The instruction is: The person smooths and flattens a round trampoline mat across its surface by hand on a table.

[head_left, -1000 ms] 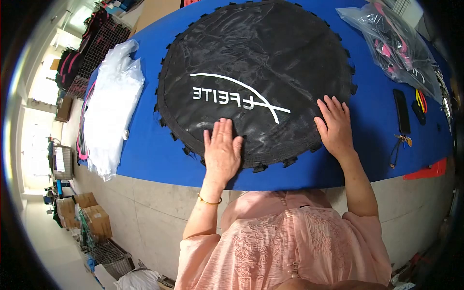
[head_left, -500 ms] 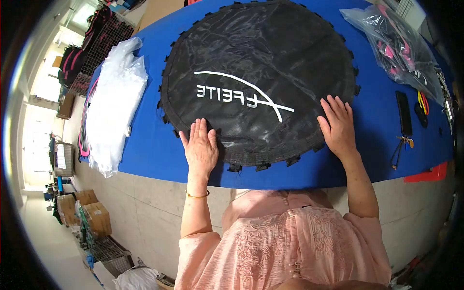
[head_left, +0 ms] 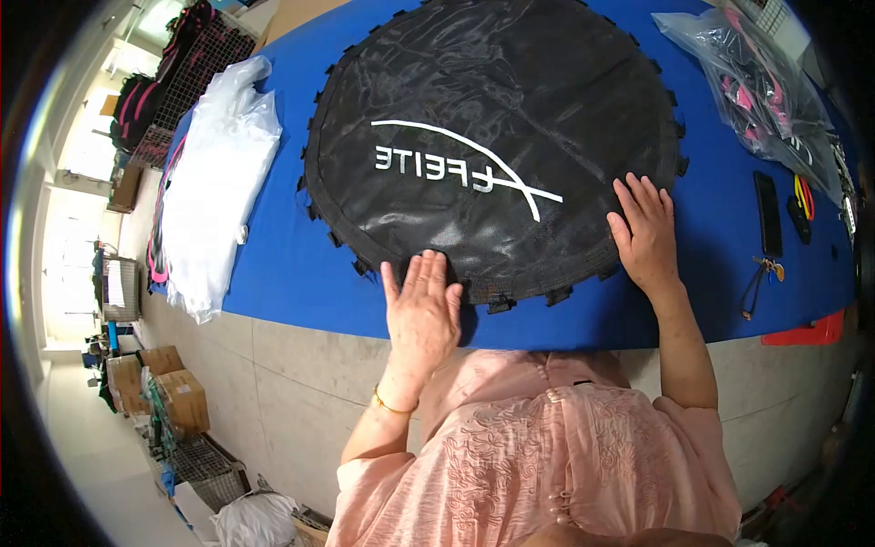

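Observation:
A round black mesh mat with white lettering and a curved white logo lies flat on the blue table. Short black tabs stick out around its rim. My left hand rests palm down on the mat's near edge, fingers extended, a gold bangle on the wrist. On the near right edge of the mat lies my right hand, also palm down with its fingers spread. Neither hand grips anything.
White plastic bags lie at the table's left. To the right are a clear bag with pink and black items, a black phone, keys and a yellow-red tool. Cardboard boxes stand on the floor.
My left hand first slid left along the mat's near edge, then came back right and nearer to me. My right hand has stayed almost in place on the mat.

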### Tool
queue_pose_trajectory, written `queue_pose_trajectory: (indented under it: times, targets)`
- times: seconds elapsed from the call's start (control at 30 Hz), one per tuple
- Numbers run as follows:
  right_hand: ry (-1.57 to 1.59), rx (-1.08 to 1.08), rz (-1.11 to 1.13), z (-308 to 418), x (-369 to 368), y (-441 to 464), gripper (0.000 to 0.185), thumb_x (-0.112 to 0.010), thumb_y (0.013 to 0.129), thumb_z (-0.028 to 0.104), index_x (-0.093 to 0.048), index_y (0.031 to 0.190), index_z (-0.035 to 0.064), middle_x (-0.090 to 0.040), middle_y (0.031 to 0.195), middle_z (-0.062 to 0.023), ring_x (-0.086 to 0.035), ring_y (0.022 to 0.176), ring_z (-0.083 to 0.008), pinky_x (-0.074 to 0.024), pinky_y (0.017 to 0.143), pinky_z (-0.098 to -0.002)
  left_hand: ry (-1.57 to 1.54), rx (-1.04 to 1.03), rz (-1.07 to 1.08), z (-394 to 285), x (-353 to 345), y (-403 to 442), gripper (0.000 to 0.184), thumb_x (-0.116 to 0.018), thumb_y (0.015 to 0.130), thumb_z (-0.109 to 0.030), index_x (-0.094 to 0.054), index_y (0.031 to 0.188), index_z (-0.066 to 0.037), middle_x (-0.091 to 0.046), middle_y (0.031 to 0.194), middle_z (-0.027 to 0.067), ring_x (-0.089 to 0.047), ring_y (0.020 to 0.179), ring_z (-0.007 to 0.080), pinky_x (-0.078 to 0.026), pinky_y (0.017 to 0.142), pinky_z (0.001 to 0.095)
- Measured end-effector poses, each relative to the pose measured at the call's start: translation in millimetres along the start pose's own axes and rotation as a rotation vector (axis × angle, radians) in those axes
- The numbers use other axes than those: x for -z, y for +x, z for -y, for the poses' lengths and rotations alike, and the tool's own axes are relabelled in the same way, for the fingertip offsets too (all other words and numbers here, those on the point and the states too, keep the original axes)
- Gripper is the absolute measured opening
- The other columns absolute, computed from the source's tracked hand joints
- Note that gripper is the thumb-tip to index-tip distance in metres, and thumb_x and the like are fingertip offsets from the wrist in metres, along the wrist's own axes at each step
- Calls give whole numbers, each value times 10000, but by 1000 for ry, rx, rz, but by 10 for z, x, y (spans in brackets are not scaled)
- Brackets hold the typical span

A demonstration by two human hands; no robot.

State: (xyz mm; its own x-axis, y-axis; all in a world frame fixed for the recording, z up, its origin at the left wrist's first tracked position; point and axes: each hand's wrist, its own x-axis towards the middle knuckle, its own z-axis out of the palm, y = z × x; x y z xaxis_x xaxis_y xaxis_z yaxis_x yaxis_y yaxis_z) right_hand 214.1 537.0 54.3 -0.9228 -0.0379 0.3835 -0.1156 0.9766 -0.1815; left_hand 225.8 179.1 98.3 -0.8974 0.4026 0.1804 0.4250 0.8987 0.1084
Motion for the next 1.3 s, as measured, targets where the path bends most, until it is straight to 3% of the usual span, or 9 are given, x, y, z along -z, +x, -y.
queue_pose_trajectory:
  times: [0.17,0.33,0.57,0.9,1.17,1.3]
  targets:
    - [6,-8,2,15,7,2,474,-595,1035,259,-548,1466,68,-519,1524,-156,-433,1449,-351,-274,1226,-534,107,96,-9,360,-118,112,498,-445,1088,-313,-548,1432,32,-614,1427,207,-537,1382,346,-172,1247,605]
    - [5,-7,9,14,6,6,471,-594,1033,261,-554,1459,65,-525,1518,-158,-440,1441,-354,-275,1224,-535,16,156,-30,495,-183,423,496,-437,1088,-320,-565,1423,22,-604,1444,204,-526,1397,336,-194,1250,571]
    - [13,-16,6,18,-3,11,473,-592,1033,265,-553,1462,70,-525,1517,-157,-438,1442,-356,-274,1223,-536,-54,-74,-42,26,-214,429,498,-465,1077,-324,-575,1402,36,-621,1415,217,-549,1368,356,-209,1242,580]
    - [24,-29,20,41,42,16,477,-595,1031,269,-556,1461,67,-528,1517,-156,-438,1446,-341,-271,1228,-524,103,203,-16,741,-216,557,521,-373,1112,-359,-557,1437,5,-602,1452,192,-522,1401,333,-204,1249,570]
    - [14,-28,11,31,15,13,474,-597,1029,270,-565,1450,55,-540,1504,-165,-449,1437,-353,-272,1225,-527,-83,-86,19,-121,-104,387,519,-483,1068,-324,-559,1415,55,-602,1431,241,-544,1378,372,-203,1250,574]
    - [-2,-19,8,31,1,12,474,-592,1033,275,-561,1451,54,-534,1510,-165,-447,1438,-353,-272,1225,-529,-217,-243,61,-534,-174,229,525,-495,1063,-331,-565,1421,46,-601,1444,211,-519,1402,348,-197,1255,581]
